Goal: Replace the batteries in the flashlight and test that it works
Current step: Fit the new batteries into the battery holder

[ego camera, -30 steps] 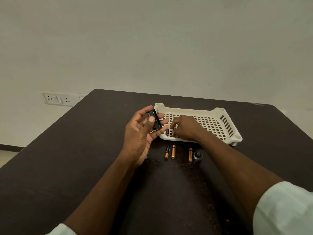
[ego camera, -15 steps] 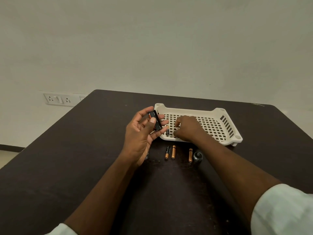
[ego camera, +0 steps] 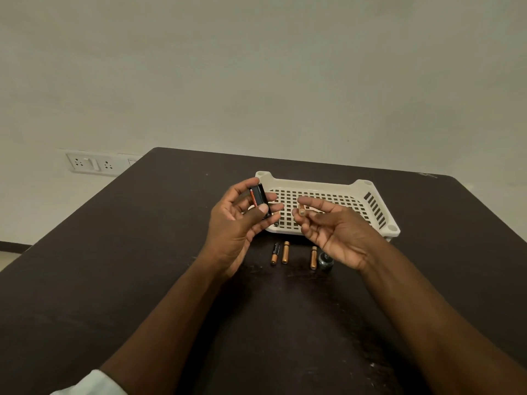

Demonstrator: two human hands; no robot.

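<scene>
My left hand [ego camera: 238, 223] holds a small black battery holder [ego camera: 259, 198] upright between thumb and fingers; an orange-ended battery shows in one of its slots. My right hand [ego camera: 335, 228] is raised palm-up over the basket's front edge and pinches a copper-coloured battery [ego camera: 301, 212] by its end. Three more batteries lie on the dark table in front of the basket: one black-and-copper battery [ego camera: 275, 253], a copper battery [ego camera: 285, 252] beside it, and a third battery [ego camera: 313, 257] further right. A round black flashlight cap [ego camera: 325, 260] sits next to the third battery, partly behind my right hand.
A white slotted plastic basket [ego camera: 368, 195] stands on the dark table [ego camera: 142, 266] behind my hands. The table's far edge meets a pale wall. A wall socket panel [ego camera: 91, 163] is at the left, below table level.
My right hand has lifted out of the basket, turned palm-up and now holds a battery. My left hand has stayed where it was with the holder.
</scene>
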